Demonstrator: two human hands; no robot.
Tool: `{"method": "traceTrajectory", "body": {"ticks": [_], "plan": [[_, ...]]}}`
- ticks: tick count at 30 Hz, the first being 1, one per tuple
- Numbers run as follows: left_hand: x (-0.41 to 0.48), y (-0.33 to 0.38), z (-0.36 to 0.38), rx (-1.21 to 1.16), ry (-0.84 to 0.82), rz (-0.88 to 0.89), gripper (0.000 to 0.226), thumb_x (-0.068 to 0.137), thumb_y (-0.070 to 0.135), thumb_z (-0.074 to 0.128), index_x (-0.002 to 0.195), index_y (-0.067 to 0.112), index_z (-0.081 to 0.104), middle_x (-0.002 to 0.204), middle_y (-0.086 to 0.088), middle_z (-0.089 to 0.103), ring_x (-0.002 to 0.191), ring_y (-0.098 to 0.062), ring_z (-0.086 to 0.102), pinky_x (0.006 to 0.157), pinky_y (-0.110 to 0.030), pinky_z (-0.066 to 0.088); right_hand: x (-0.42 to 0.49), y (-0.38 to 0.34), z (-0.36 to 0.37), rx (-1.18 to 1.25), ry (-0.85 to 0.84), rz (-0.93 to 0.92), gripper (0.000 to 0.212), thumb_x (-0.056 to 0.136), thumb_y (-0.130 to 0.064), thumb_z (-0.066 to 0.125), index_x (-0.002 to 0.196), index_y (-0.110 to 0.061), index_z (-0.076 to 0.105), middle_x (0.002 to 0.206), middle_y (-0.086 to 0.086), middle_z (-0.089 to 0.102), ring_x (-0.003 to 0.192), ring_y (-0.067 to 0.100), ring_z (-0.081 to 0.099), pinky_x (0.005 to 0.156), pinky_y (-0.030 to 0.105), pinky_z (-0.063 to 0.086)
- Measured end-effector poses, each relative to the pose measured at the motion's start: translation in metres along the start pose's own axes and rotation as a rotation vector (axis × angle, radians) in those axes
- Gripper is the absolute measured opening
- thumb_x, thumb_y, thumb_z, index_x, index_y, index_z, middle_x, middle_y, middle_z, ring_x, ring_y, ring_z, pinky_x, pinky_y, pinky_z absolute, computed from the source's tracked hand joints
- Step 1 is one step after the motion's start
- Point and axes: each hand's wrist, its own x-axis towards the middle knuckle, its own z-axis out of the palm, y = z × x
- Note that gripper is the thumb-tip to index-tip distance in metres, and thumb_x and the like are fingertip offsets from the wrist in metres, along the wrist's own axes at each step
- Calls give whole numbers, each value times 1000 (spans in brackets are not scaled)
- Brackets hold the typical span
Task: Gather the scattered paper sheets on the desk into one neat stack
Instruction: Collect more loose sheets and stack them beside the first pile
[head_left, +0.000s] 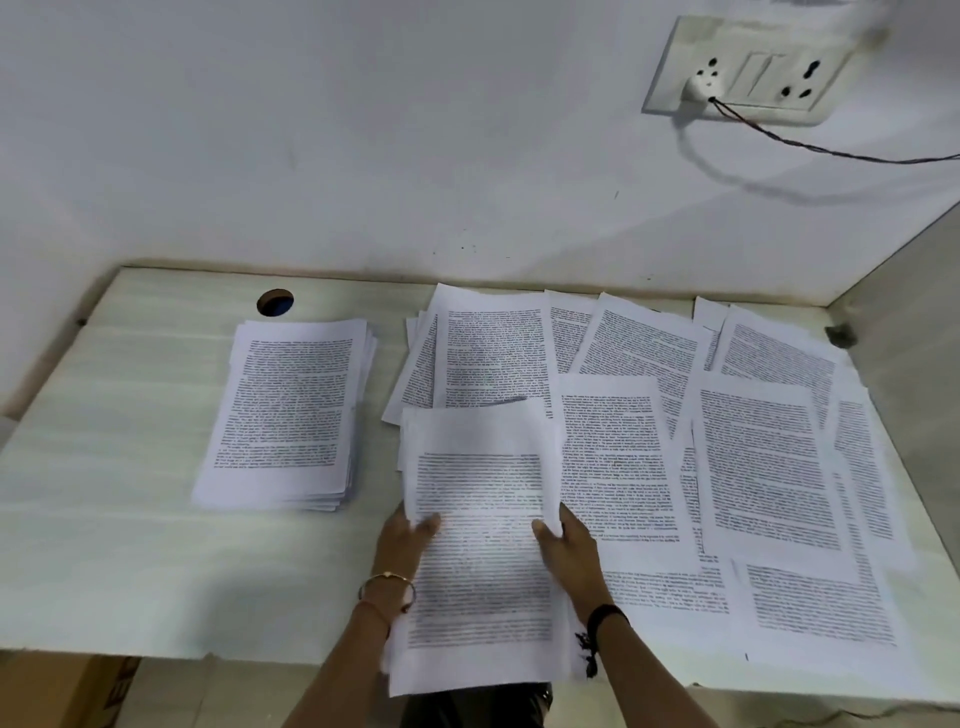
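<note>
Head view: desk (130, 545) is carrying loose sheets (753, 457), fanning out right of and beyond the right hand (569, 545). Stack (291, 410) is lying left of and beyond the left hand (408, 540). Both hands are pinching a bundle (483, 545) between them by its side edges, thumbs on top. Bundle's long axis is running away from the person, text heads far, near end overhanging the desk edge. Judgement: squaring the edges first, then laying it on the stack heading-matched, is looking soundest.
</note>
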Motion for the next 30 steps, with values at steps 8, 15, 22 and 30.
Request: {"method": "traceTrajectory", "body": {"ticks": [8, 15, 22, 30], "plan": [[48, 55, -33, -134, -57, -2, 45, 80, 16, 69, 122, 8, 56, 113, -11, 65, 106, -27, 61, 95, -39, 49, 22, -70, 18, -19, -1, -115, 60, 96, -22, 52, 149, -13, 26, 123, -4, 50, 111, 29, 58, 88, 23, 42], [111, 92, -30, 60, -15, 25, 43, 91, 8, 53, 133, 3, 45, 128, -14, 55, 119, -30, 52, 108, -42, 39, 89, -110, 22, -147, 52, -187, 47, 92, -42, 53, 133, -19, 50, 127, -5, 54, 124, 24, 50, 108, 43, 39], [213, 119, -36, 194, 108, -96, 37, 96, 15, 45, 125, -7, 51, 125, -27, 56, 116, -40, 53, 98, -39, 42, 158, -128, 7, -246, 337, -57, 68, 84, -36, 68, 138, -6, 39, 139, 17, 39, 131, 36, 35, 101, 42, 36], [249, 125, -38, 131, -29, -66, 42, 86, -5, 55, 127, -7, 46, 123, -18, 55, 113, -30, 54, 100, -40, 41, 176, -143, 49, -378, 411, -139, 46, 88, -30, 43, 126, -5, 46, 121, 17, 52, 111, 36, 50, 90, 42, 44]]}}
